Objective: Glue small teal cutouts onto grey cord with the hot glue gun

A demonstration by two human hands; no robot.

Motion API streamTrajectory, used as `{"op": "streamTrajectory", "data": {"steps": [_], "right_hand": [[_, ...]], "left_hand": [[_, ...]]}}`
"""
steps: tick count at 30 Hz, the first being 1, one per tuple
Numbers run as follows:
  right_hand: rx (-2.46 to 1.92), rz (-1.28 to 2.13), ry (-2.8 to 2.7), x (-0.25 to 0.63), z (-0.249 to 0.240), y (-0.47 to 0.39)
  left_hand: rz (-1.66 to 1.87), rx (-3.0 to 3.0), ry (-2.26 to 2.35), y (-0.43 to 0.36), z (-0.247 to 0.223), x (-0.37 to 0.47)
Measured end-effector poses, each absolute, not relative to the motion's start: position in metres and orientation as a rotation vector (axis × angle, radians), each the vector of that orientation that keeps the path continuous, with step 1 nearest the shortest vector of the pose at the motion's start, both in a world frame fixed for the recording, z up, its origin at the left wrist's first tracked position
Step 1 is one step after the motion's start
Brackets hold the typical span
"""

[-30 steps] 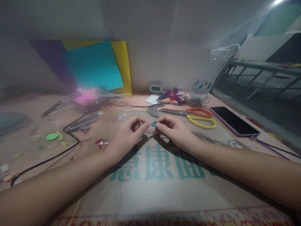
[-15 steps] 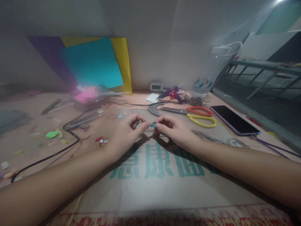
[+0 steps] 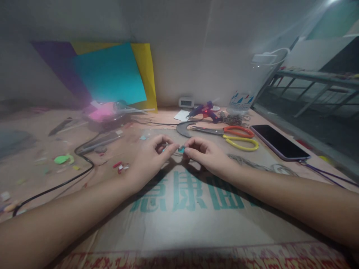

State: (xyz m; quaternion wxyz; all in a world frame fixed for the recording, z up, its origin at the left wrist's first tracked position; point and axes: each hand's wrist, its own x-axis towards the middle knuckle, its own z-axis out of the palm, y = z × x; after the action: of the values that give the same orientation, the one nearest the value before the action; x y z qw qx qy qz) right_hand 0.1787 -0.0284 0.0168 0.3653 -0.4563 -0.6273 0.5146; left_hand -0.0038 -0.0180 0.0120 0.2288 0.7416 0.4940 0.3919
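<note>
Thumb and fingers of my left hand [image 3: 153, 157] are closed in a pinch on a thin greyish cord [image 3: 177, 154]. Between the two hands shows a small teal piece [image 3: 181, 150], its shape too small to make out. My right hand [image 3: 206, 154] pinches this piece at its right side, fingertips nearly meeting those of the left. Both hands are just above a cardboard sheet [image 3: 174, 231] printed with green characters. Scissors [image 3: 238, 139] with one orange and one yellow handle lie beyond my right hand.
A phone [image 3: 280, 142] and a coil of grey cord [image 3: 252, 163] lie at the right. Behind are a glue gun [image 3: 206, 111] with a red light, a small clock [image 3: 186, 102] and a plastic bottle [image 3: 241, 93]. A black cable [image 3: 56, 182] and scraps [image 3: 61, 159] are at the left.
My fingers have shifted very slightly, and a bit more of the teal piece shows between them. The things on the table stay where they were.
</note>
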Motion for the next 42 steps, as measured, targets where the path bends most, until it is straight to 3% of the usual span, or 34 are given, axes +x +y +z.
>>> {"op": "streamTrajectory", "data": {"steps": [8,42], "right_hand": [[-1.11,1.296,-1.625,0.1796,0.0144,-0.0268],[-1.026,1.205,-1.688,0.1806,0.01,-0.0265]], "left_hand": [[1.024,2.121,1.188,-0.0151,0.012,-0.0057],[0.913,2.167,1.194,-0.0207,0.0074,-0.0038]]}}
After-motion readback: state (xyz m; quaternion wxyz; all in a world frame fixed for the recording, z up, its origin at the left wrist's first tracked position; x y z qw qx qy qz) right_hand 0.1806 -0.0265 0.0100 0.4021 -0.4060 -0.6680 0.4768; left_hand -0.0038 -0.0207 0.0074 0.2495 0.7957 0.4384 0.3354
